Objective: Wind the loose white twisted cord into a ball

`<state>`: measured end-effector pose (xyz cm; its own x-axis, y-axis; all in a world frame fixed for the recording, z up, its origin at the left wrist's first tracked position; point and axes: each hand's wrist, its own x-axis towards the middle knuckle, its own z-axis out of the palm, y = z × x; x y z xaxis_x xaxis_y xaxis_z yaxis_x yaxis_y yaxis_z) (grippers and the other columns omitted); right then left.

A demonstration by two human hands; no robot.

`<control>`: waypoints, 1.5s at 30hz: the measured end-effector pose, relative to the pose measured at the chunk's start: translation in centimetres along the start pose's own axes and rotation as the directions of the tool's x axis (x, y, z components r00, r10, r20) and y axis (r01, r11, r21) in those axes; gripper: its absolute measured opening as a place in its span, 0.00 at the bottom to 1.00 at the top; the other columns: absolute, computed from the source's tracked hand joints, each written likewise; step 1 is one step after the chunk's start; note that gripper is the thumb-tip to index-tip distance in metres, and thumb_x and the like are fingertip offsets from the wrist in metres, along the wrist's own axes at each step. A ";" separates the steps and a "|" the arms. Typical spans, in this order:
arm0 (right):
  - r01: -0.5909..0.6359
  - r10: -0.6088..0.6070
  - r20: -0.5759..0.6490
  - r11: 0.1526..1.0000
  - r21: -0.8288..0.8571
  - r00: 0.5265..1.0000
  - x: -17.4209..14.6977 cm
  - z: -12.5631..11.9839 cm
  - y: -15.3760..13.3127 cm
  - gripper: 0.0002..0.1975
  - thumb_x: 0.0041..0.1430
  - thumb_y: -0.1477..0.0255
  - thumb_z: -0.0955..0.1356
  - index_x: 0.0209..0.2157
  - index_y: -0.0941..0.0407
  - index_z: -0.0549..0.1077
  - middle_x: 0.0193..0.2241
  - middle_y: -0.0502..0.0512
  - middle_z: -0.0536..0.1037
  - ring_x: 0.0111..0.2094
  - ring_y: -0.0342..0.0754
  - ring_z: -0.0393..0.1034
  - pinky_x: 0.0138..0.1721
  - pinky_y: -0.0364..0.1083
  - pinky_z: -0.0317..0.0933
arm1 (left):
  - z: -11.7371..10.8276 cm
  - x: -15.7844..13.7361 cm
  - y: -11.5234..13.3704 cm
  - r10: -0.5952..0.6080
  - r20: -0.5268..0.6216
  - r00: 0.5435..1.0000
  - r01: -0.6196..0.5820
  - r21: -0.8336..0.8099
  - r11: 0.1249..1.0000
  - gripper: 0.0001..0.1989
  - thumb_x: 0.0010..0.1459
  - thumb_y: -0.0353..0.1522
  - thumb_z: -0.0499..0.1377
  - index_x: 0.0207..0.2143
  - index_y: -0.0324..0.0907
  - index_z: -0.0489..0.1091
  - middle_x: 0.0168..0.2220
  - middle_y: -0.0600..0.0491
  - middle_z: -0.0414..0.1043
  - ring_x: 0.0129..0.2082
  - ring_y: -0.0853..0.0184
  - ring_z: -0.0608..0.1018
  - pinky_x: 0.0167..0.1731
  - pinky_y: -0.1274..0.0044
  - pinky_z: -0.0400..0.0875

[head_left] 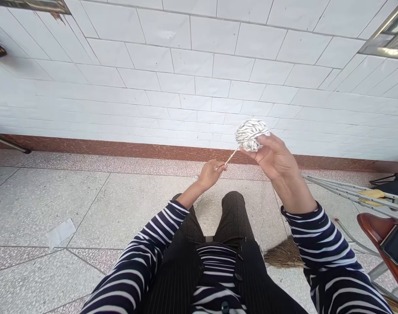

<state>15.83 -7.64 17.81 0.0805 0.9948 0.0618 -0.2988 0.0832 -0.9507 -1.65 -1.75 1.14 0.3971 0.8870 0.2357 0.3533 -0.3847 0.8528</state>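
Note:
A wound ball of white cord with dark flecks (251, 134) is gripped in my right hand (273, 159), thumb on its near side and fingers beneath. From the ball a short taut length of cord (232, 156) slants down to my left hand (212, 173), which pinches it between thumb and fingers. My left hand is lower and to the left of the ball. Behind my left wrist, part of some white cord (195, 179) shows near the floor; my hand and knee hide much of it.
A white tiled wall (205, 56) rises in front. On the speckled floor lie a white paper (61, 232) at left and a straw broom (284, 254) at right. Metal crutches (343, 187) and a reddish-brown chair (371, 226) bearing a dark phone (397, 247) are at far right.

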 end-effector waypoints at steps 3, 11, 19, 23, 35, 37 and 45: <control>0.066 -0.063 -0.105 0.998 0.023 0.993 0.5 -1.1 0.4 0.14 0.46 0.67 0.77 0.35 0.51 0.74 0.47 0.53 0.80 0.55 0.56 0.72 0.53 0.58 0.76 | -0.9 -0.6 0.7 0.018 -0.003 1.000 -0.019 -0.074 0.997 0.16 0.68 0.37 0.55 0.32 0.43 0.78 0.36 0.52 0.80 0.40 0.62 0.79 0.48 0.71 0.68; 0.103 -0.100 -0.121 0.995 0.015 0.988 0.8 -1.8 0.2 0.15 0.44 0.70 0.78 0.37 0.50 0.77 0.43 0.52 0.80 0.49 0.54 0.75 0.52 0.59 0.76 | -1.6 -0.4 2.8 -0.067 -0.024 0.997 0.054 -0.350 0.935 0.13 0.64 0.36 0.56 0.31 0.40 0.77 0.31 0.52 0.80 0.35 0.66 0.79 0.44 0.74 0.71; 0.363 -0.384 -0.003 0.874 -0.324 0.923 1.8 -3.6 -0.4 0.30 0.37 0.71 0.82 0.46 0.50 0.79 0.47 0.52 0.80 0.52 0.58 0.75 0.55 0.62 0.73 | -2.9 -1.5 4.5 0.044 0.368 0.929 0.215 -0.632 0.744 0.14 0.63 0.40 0.62 0.40 0.38 0.75 0.17 0.59 0.69 0.23 0.69 0.77 0.40 0.71 0.73; 0.488 -0.544 0.018 0.736 -0.469 0.839 2.9 -4.5 2.1 0.36 0.33 0.70 0.84 0.49 0.49 0.78 0.48 0.53 0.78 0.53 0.58 0.74 0.57 0.62 0.71 | -3.6 -2.1 5.4 0.085 0.550 0.830 0.341 -0.623 0.704 0.16 0.64 0.42 0.63 0.43 0.38 0.74 0.15 0.62 0.65 0.20 0.70 0.76 0.48 0.66 0.73; 0.488 -0.473 0.139 0.788 -0.375 0.870 1.5 -1.4 2.5 0.35 0.40 0.66 0.83 0.53 0.48 0.76 0.49 0.52 0.79 0.54 0.56 0.74 0.55 0.59 0.73 | -3.0 1.5 2.2 0.034 0.259 0.965 0.043 -0.284 0.958 0.18 0.57 0.37 0.67 0.48 0.39 0.77 0.50 0.46 0.80 0.52 0.60 0.79 0.56 0.68 0.69; 0.454 -0.439 0.135 0.797 -0.399 0.888 1.7 -1.0 3.1 0.34 0.42 0.66 0.82 0.53 0.49 0.75 0.49 0.52 0.79 0.54 0.56 0.74 0.55 0.59 0.73 | -2.8 2.1 3.6 0.061 0.152 0.986 -0.012 -0.304 0.953 0.17 0.58 0.37 0.67 0.48 0.39 0.78 0.47 0.47 0.81 0.48 0.61 0.80 0.51 0.70 0.71; 0.447 -0.482 0.086 0.713 -0.540 0.872 2.9 -1.6 4.8 0.34 0.39 0.66 0.82 0.51 0.50 0.76 0.49 0.54 0.76 0.52 0.57 0.73 0.51 0.59 0.73 | -1.7 1.4 5.8 0.098 0.025 0.995 -0.088 -0.271 0.959 0.18 0.67 0.36 0.56 0.26 0.38 0.76 0.29 0.51 0.80 0.35 0.68 0.79 0.42 0.77 0.70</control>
<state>16.19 -4.48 12.94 0.1326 0.8326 0.5378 0.3367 0.4725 -0.8145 -0.55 -2.30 7.19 0.4512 0.8381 0.3066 0.0741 -0.3775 0.9230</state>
